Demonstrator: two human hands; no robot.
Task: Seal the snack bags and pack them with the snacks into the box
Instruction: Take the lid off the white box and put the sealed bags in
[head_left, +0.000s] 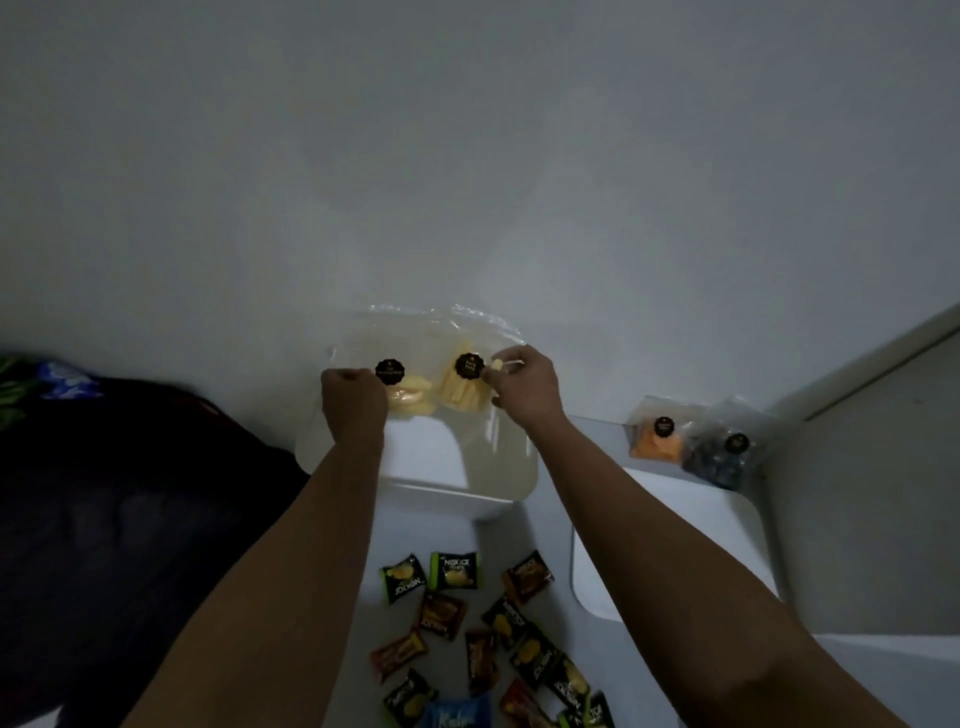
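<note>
White table (441, 530), dim light, pale wall along its far edge. Dark cloth (130, 493) off the table's left edge.

Clear box (483, 467) stands at the far edge against the wall, open side up. Its white lid (675, 545) lies flat beside it toward the right edge.

Two clear bags stand upright in the far part of the box, side by side. Left bag (410, 395) holds pale yellow rounded pieces and carries a round black sticker (389, 371). Right bag (462, 392) holds yellow stick-shaped pieces, also with a black sticker (469, 366).

Left hand (353, 400) at the left bag, fingers curled into a fist at the bag's upper left edge; seen from behind, so whether they pinch the plastic cannot be told. Right hand (524, 387) at the right bag, thumb and forefinger pinched on its upper right edge, next to the sticker.

Two more stickered bags lean on the wall in the far right corner, touching: an orange bag (655, 441) and a dark bag (719, 457) to its right.

Small wrapped snacks (488, 639) lie scattered along the near edge, in green, brown, red and blue wrappers, some overlapping.
</note>
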